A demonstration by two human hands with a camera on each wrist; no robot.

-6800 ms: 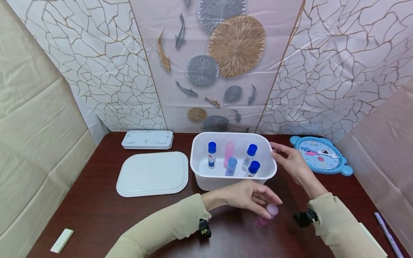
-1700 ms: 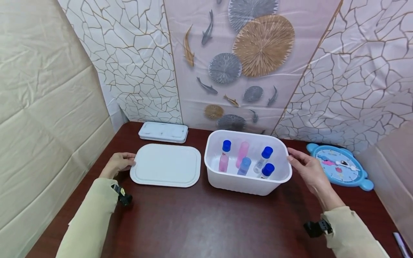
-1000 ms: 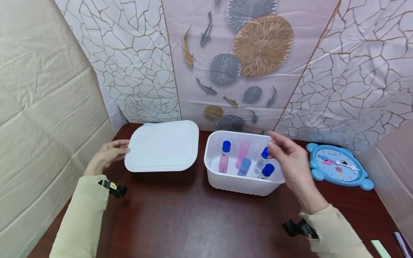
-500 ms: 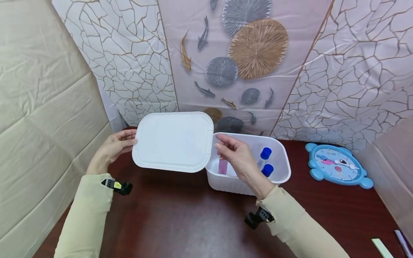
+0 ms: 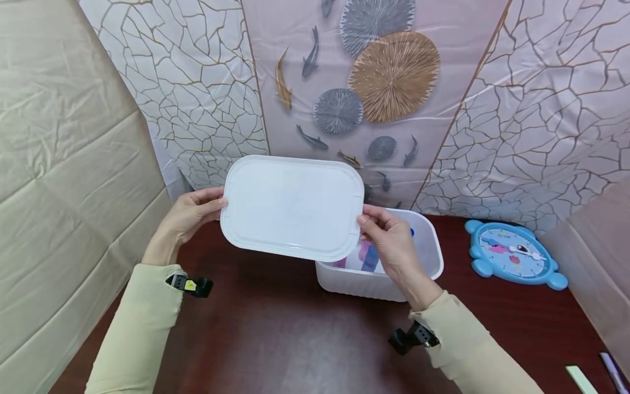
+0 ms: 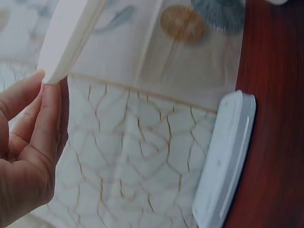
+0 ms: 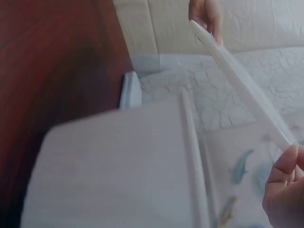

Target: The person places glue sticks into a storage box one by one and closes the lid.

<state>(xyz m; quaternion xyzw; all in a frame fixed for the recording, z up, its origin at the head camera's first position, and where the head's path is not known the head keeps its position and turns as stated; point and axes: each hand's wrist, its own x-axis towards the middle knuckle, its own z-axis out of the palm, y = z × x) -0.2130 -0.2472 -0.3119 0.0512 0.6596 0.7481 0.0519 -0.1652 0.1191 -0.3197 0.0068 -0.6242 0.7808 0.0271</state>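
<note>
A white lid (image 5: 292, 208) with rounded corners is held up in the air between both hands, tilted toward the head camera. My left hand (image 5: 189, 216) pinches its left end, thumb on the near face; the left wrist view shows that pinch on the lid's edge (image 6: 64, 42). At the opposite end my right hand (image 5: 394, 238) pinches the rim. Below and behind the lid's right part stands a white plastic bin (image 5: 374, 284). Pink and blue tubes (image 5: 370, 258) show inside it; the lid and right hand hide the others.
A pale flat case (image 6: 223, 161) lies at the back left, hidden behind the lid in the head view. A blue toy clock (image 5: 514, 251) lies right of the bin. A pale green-white bar (image 5: 581, 378) and a purple pen (image 5: 612, 369) lie at the front right.
My left hand has lifted the lid off the table and moved it right, partly over the bin. My right hand has left the bin's rim and taken the lid's right end.
</note>
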